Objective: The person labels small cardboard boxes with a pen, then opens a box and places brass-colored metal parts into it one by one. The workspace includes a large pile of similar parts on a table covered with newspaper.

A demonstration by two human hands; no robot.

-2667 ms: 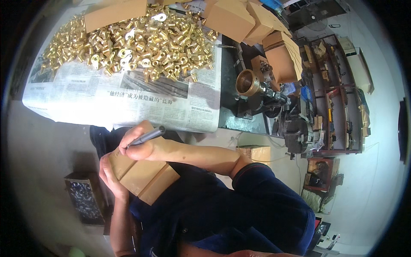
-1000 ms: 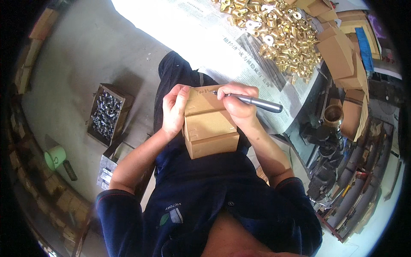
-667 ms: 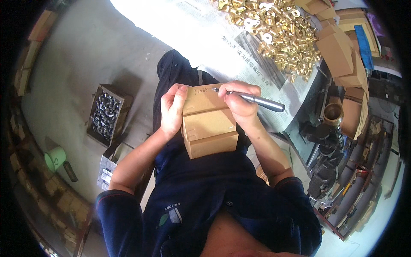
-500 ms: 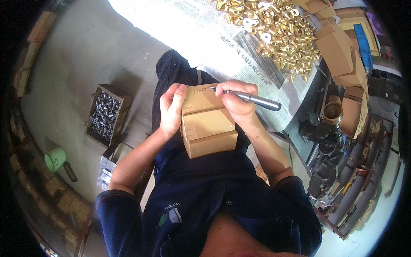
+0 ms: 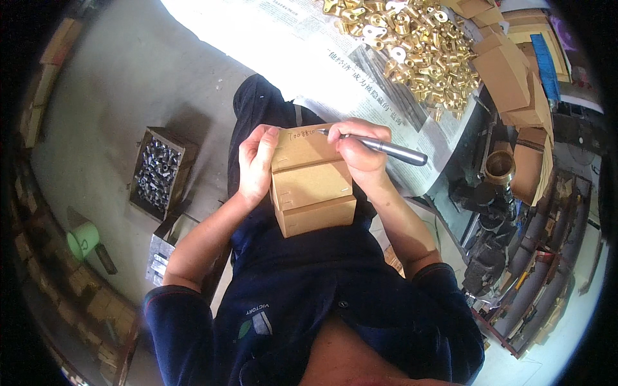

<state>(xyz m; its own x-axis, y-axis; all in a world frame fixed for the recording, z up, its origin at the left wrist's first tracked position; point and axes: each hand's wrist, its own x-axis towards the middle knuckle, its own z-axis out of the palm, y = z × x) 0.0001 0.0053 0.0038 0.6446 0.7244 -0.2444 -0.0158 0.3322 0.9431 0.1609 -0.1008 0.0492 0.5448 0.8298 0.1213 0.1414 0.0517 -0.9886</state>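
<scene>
A small stack of brown cardboard boxes [image 5: 312, 184] rests against my lap, its faces stepped toward me. My left hand [image 5: 258, 161] grips the left side of the farthest box, thumb on top. In my right hand [image 5: 362, 149] is a silver-grey pen [image 5: 393, 150], its tip touching the upper face of that far box. A row of handwritten marks runs on the cardboard from near my left thumb to the pen tip. The right hand's lower edge rests on the box's right side.
Brass fittings [image 5: 425, 55] lie heaped on newspaper [image 5: 322, 71] over the table ahead. Cardboard boxes [image 5: 505, 77] stand at the right, beside dark machinery [image 5: 492, 225]. On the floor at left are a wooden crate [image 5: 187, 168] of metal parts and a pale green container [image 5: 82, 239].
My pen has shifted slightly to the right, and the handwritten row on the far box is longer. The left hand keeps its hold.
</scene>
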